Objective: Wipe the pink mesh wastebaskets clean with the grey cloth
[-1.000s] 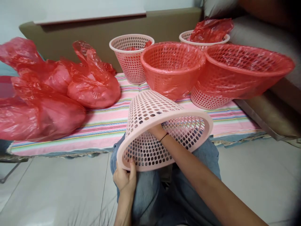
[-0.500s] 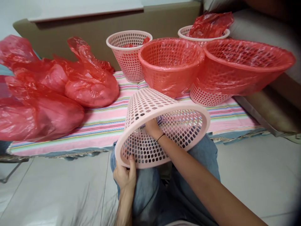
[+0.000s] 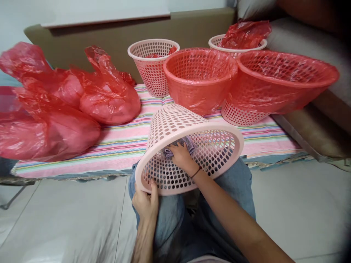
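A pale pink perforated plastic basket (image 3: 175, 124) lies tilted on its side over my lap, its mouth facing me. My left hand (image 3: 145, 202) grips its near rim from below, thumb on the rim. My right hand (image 3: 181, 157) reaches inside the basket and presses a greyish-blue cloth (image 3: 189, 141) against the inner wall, fingers closed on it. A thin dark band sits on my right wrist.
A striped pink cloth (image 3: 120, 146) covers a low surface ahead. On it lie crumpled red plastic bags (image 3: 68, 102) at left. Behind stand two baskets lined with red bags (image 3: 200, 76) (image 3: 282, 82), plus two pink baskets (image 3: 152, 65) (image 3: 236, 45) with red plastic inside. Grey floor lies around.
My right hand has drawn back from deep inside the basket toward its mouth, and the cloth under its fingers now shows. The left hand keeps its grip on the rim.
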The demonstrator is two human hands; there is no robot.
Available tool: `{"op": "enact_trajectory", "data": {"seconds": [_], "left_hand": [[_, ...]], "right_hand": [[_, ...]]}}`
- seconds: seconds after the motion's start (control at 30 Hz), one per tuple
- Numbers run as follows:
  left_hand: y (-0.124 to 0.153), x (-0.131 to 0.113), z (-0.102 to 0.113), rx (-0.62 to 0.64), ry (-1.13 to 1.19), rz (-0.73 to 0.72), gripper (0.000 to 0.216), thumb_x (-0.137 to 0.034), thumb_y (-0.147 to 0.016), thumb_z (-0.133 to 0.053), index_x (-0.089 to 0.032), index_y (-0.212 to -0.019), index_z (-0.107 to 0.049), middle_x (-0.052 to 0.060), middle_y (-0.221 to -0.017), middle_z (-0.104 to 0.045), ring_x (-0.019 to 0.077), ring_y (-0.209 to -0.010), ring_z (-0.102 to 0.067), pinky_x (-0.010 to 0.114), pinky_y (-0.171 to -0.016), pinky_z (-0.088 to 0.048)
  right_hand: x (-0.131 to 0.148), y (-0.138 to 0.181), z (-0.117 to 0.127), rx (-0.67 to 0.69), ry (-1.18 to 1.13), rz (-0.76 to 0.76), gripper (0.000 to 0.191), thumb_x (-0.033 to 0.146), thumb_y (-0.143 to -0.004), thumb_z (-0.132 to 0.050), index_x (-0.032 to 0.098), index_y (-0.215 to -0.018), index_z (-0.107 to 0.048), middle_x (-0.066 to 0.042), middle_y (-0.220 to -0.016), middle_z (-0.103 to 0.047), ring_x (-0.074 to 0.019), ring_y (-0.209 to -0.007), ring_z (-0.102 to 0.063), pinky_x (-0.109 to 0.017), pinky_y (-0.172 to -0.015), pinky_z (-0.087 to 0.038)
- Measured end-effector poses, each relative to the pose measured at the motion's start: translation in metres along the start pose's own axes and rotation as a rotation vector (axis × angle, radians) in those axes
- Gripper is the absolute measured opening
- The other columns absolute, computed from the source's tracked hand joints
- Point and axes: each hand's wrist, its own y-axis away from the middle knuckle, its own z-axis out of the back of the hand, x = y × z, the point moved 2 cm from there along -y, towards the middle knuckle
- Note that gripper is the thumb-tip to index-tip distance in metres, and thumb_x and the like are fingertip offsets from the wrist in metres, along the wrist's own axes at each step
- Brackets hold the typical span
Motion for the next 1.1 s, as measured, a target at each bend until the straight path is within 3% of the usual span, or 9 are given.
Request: {"op": "enact_trajectory", "data": {"seconds": [0.23,0.4,0.67,0.9,1.1], "left_hand": [[0.001,-0.005,0.003,-0.033,0.008,0.024,0.042,-0.056,-0.08,-0.06,-0.017,-0.096,-0.067,0.0,-0.058,-0.06,0.0189,-0.049,-0.057,0.03,-0.052,-0.038],[0.0,-0.012,0.005,-0.015,0.04,0.046,0.045,-0.056,-0.078,-0.058,-0.017,-0.098,-0.067,0.002,-0.063,-0.066,0.0229,-0.056,-0.064,0.032,-0.055,-0.043],[0.0,-0.011,0.005,-0.015,0.028,0.057,0.039,-0.056,-0.077,-0.059,-0.019,-0.086,-0.066,-0.001,-0.053,-0.057,0.0197,-0.048,-0.057,0.03,-0.052,-0.038],[0.0,-0.013,0.006,0.004,0.059,0.052,0.037,-0.056,-0.077,-0.059,-0.02,-0.085,-0.062,-0.001,-0.055,-0.059,0.0195,-0.049,-0.058,0.029,-0.052,-0.037],[0.0,-0.014,0.007,0.007,0.061,0.001,0.033,-0.054,-0.079,-0.058,-0.02,-0.081,-0.061,-0.003,-0.051,-0.053,0.0172,-0.047,-0.054,0.028,-0.051,-0.034]], "right_hand": [[0.008,0.079,-0.005,0.079,-0.051,0.01,0.07,0.003,-0.079,-0.049,0.021,-0.146,-0.056,-0.006,-0.156,-0.051,-0.0345,-0.15,-0.036,-0.062,-0.125,-0.017],[0.016,0.119,-0.01,0.117,-0.128,-0.028,0.073,0.002,-0.077,-0.047,0.024,-0.147,-0.056,-0.003,-0.158,-0.048,-0.0337,-0.153,-0.031,-0.062,-0.126,-0.013],[0.028,0.153,-0.014,0.193,-0.173,-0.077,0.08,0.004,-0.072,-0.049,0.028,-0.149,-0.053,0.0,-0.16,-0.045,-0.0346,-0.154,-0.029,-0.064,-0.126,-0.01],[0.029,0.174,-0.015,0.253,-0.176,-0.063,0.084,0.006,-0.069,-0.049,0.031,-0.15,-0.052,0.002,-0.161,-0.044,-0.0341,-0.155,-0.027,-0.064,-0.127,-0.008],[0.029,0.185,-0.015,0.268,-0.162,-0.046,0.08,0.008,-0.072,-0.048,0.032,-0.148,-0.054,0.002,-0.16,-0.044,-0.0342,-0.156,-0.024,-0.066,-0.126,-0.007]]}}
